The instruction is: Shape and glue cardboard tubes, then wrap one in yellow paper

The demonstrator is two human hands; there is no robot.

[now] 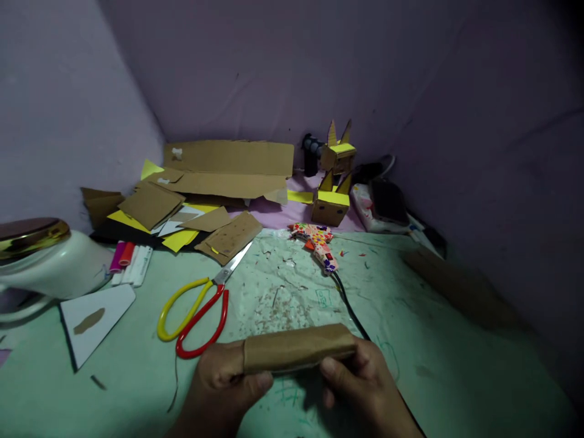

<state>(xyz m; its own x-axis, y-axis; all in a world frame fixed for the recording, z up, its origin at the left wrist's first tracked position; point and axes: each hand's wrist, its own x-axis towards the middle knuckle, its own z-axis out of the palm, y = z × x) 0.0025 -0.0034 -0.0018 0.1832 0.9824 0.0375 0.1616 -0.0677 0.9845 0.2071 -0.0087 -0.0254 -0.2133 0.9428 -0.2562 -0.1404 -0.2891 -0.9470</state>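
Low over the table's front, my two hands hold a rolled brown cardboard tube (296,348) lying crosswise. My left hand (225,380) is closed on its left end, with the thumb along the lower edge and some fingers out of sight inside or behind it. At the other end, my right hand (358,377) pinches the cardboard between thumb and fingers. Beyond my left hand lie scissors (219,283) with one yellow and one red handle, blades apart. A flower-patterned glue gun (322,246) rests farther back, its black cord (349,301) running toward my right hand.
Cardboard pieces (228,173) and yellow paper are piled at the back left. Two small cardboard boxes with pointed ears (332,207) stand at the back. Markers (132,264), a white triangular piece (95,322) and a white rounded object (68,267) are left; a dark phone-like item (387,201) is right.
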